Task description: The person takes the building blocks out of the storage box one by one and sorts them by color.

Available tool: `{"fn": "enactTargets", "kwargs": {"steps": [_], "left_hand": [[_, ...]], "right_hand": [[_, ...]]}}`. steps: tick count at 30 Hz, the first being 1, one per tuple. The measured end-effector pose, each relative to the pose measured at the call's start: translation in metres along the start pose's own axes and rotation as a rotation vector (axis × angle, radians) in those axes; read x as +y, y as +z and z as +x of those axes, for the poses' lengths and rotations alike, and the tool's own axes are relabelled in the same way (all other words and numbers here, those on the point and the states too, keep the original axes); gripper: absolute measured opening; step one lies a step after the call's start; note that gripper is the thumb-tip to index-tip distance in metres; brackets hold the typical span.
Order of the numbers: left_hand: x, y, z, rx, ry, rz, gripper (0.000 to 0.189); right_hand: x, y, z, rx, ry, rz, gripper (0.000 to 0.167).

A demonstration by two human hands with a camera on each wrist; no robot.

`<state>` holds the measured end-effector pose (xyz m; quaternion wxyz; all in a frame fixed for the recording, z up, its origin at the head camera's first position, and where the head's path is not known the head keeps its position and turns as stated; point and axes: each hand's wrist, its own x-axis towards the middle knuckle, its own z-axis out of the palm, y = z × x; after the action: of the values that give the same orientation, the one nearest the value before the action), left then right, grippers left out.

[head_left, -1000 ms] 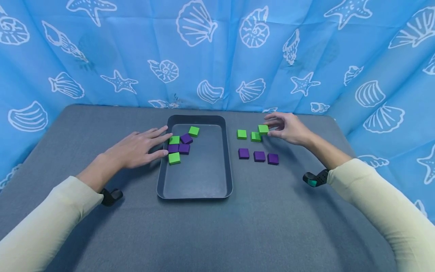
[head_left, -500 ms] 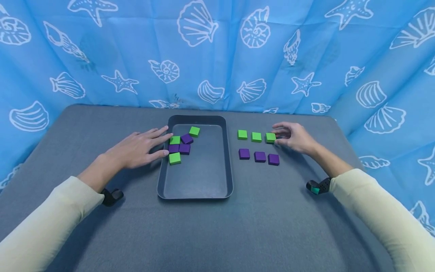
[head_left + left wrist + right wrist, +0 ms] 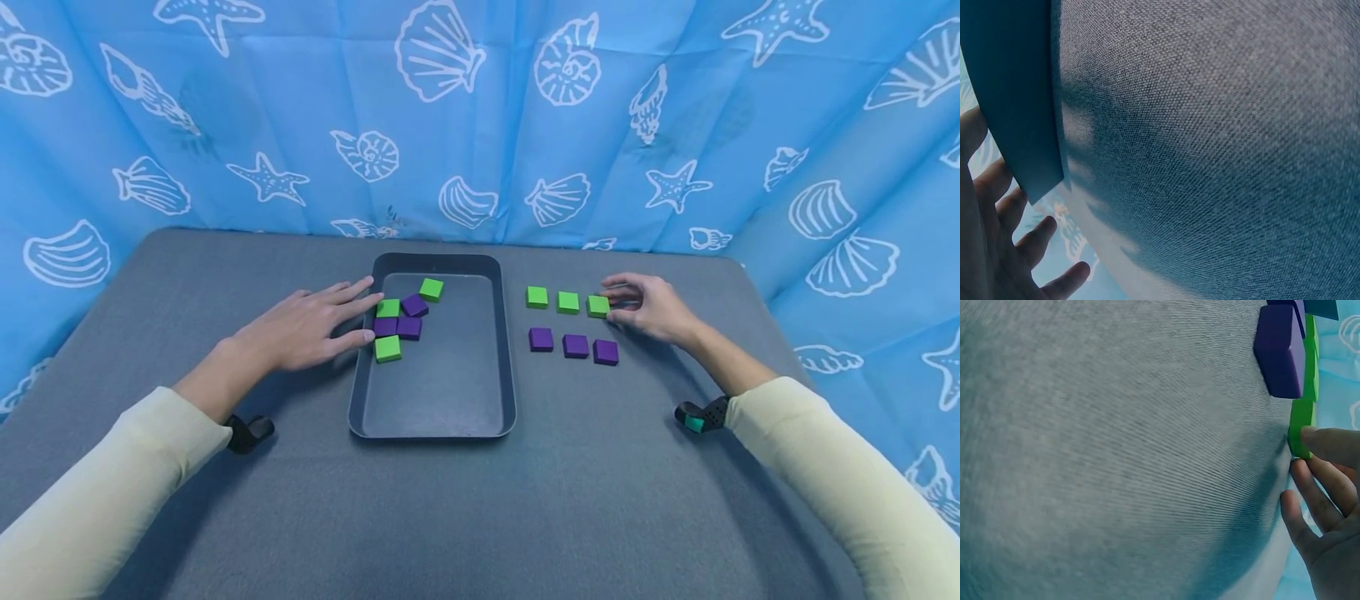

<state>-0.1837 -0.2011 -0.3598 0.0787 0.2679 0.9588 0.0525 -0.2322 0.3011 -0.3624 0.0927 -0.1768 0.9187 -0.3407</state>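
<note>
My left hand lies with fingers spread at the left rim of a dark grey tray. In the left wrist view the fingertips reach the tray's outer wall. My right hand pinches a green block, the rightmost of a row of three on the table. Its thumb presses the block in the right wrist view. Left of it stand another green block and a third green block. Nearer to me is a row of purple blocks.
Inside the tray, toward its left side, lie several green and purple blocks, among them a purple block and a green block. A grey cloth covers the table. Behind it hangs a blue curtain with shell prints.
My right hand has brought the third green block down and to the right, onto the table at the row's right end. My left hand has stayed at the tray.
</note>
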Motion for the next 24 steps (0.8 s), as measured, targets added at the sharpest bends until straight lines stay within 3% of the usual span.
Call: {"fn": "enactTargets", "kwargs": {"steps": [5,11,24], "left_hand": [[0.001,-0.001,0.0,-0.002,0.003,-0.008,0.068],[0.002,-0.002,0.0,-0.006,0.0,-0.007,0.069],[0.0,-0.002,0.001,-0.004,0.011,-0.005,0.069]], "right_hand": [[-0.01,-0.007,0.004,0.011,-0.028,-0.032,0.052],[-0.039,-0.01,0.017,0.03,-0.056,-0.018,0.049],[-0.115,0.035,0.06,-0.078,-0.201,0.093,0.051]]}}
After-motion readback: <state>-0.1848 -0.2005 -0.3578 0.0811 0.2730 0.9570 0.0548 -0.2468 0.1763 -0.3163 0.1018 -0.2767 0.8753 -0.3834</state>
